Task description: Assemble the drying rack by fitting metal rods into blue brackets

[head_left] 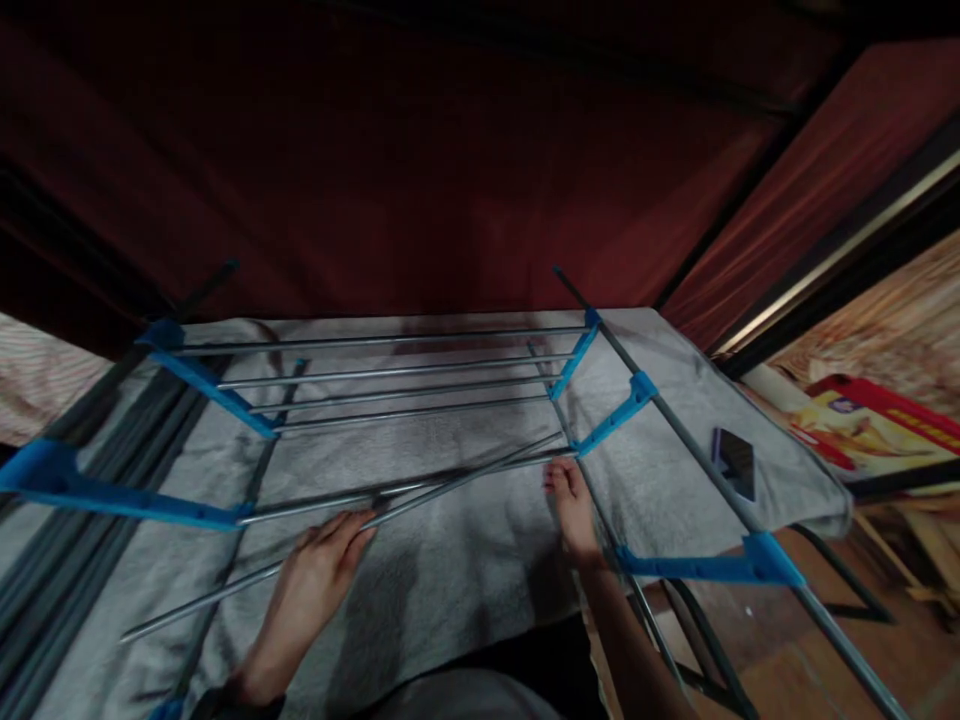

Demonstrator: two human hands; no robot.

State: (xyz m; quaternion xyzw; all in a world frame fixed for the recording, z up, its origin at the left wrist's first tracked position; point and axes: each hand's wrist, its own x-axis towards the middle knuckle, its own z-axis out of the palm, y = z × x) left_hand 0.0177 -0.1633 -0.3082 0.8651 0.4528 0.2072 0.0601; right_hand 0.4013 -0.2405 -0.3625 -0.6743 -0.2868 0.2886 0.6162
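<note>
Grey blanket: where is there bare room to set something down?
Bare blanket shows right of the right-side pole, beyond the smartphone; and nearer, between the left hand and right hand, below the slanting metal rod. The left side is crowded by grey poles and blue brackets.

Rack frame [416, 412] on blanket [480, 570], tubes [75, 590] at left, phone [733, 464] at right, fabric [420, 180] behind

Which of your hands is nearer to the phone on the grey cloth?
Right. The right hand is to the left of the phone, near a blue bracket. The left hand is farther left, holding a loose rod.
</note>
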